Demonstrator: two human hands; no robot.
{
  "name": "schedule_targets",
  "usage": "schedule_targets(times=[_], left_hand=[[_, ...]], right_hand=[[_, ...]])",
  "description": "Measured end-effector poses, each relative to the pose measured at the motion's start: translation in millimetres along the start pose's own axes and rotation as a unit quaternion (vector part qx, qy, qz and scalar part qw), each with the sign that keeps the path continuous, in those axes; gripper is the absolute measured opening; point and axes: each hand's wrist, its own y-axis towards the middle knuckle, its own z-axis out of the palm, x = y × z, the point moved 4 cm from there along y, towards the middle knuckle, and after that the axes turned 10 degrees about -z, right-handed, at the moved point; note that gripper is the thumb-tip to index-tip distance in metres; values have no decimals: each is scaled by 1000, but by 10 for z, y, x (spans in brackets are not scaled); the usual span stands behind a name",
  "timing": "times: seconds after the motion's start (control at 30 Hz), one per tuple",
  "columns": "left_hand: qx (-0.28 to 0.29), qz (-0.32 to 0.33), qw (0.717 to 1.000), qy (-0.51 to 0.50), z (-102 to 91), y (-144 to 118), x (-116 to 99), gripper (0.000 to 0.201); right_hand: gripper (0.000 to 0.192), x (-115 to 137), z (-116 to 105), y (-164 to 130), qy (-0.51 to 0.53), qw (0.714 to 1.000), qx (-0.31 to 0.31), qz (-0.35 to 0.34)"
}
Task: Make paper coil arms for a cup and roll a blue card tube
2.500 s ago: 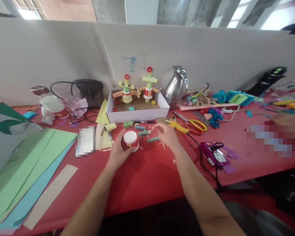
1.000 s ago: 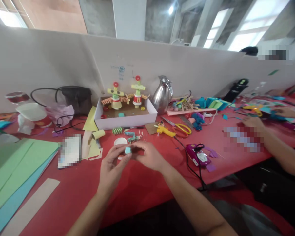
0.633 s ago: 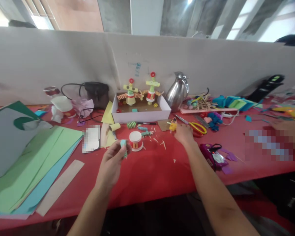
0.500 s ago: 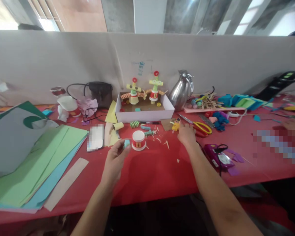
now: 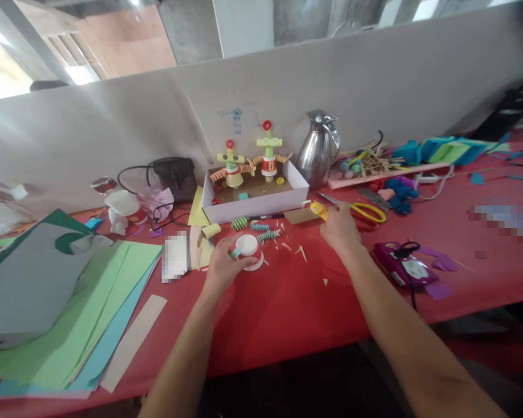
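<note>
Grip: L hand [image 5: 224,264] pinching teal paper pc. [image 5: 236,252] & holding paper cup [image 5: 249,247]; R hand [image 5: 342,229] grasping yellow glue gun [image 5: 318,210].
Cup stands on red table [image 5: 287,325], L thumb across front, prob. to steady it; teal pc. betw. fingers & cup. Paper springs [image 5: 268,235] just behind cup, likely for easy reach. R fingers round gun, nozzle pointing L, prob. for control.

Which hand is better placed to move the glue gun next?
Likely the right hand: it grips the glue gun, while the left hand holds blue paper at the cup.
</note>
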Motion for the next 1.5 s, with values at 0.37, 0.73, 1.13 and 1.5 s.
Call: schedule_targets(times=[0.37, 0.73, 1.13, 1.5], left_hand=[[66, -70, 959, -268, -208, 9, 94, 59], [83, -85, 957, -264, -139, -6, 108, 53], [70, -101, 959, -257, -136, -18, 121, 54], [70, -99, 955, -270, -131, -16, 124, 53]], right_hand=[[30, 804, -89, -533, 650, 724, 205, -109], [55, 856, -53, -572, 590, 765, 196, -166], [54, 870, -20, -568, 597, 754, 208, -178], [51, 852, -5, -565, 574, 774, 212, -162]])
